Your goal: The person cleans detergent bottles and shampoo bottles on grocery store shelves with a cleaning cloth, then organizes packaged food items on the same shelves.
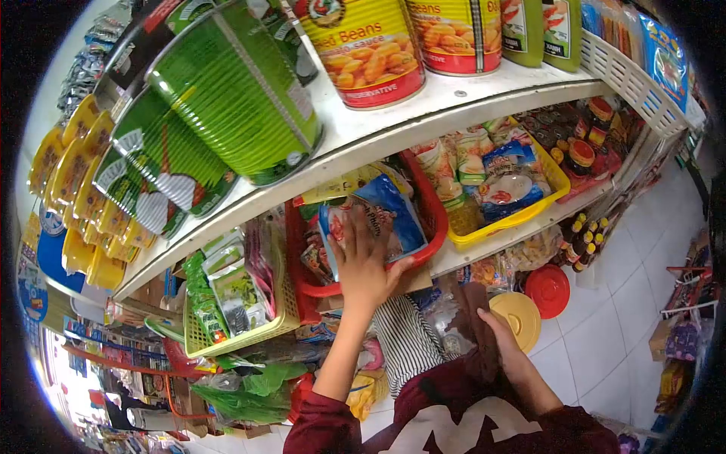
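Observation:
My left hand [364, 265] lies with its fingers spread on a blue and white packet [393, 216] inside a red basket [435, 219] on the lower shelf. Yellow packaging shows behind that packet, and small red packets lie at the basket's left side. Lower right, my right hand [503, 337] hangs beside a dark brown item [478, 314], its thumb side against it. The fingers of this hand are mostly hidden, so whether it grips the item cannot be told.
A yellow basket [560, 178] of packets stands right of the red one, a pale green basket [283, 321] left. Above, a white shelf edge [363, 132] carries green cans [234, 91] and bean cans [363, 49]. Round lids [546, 291] are near the tiled floor [605, 325].

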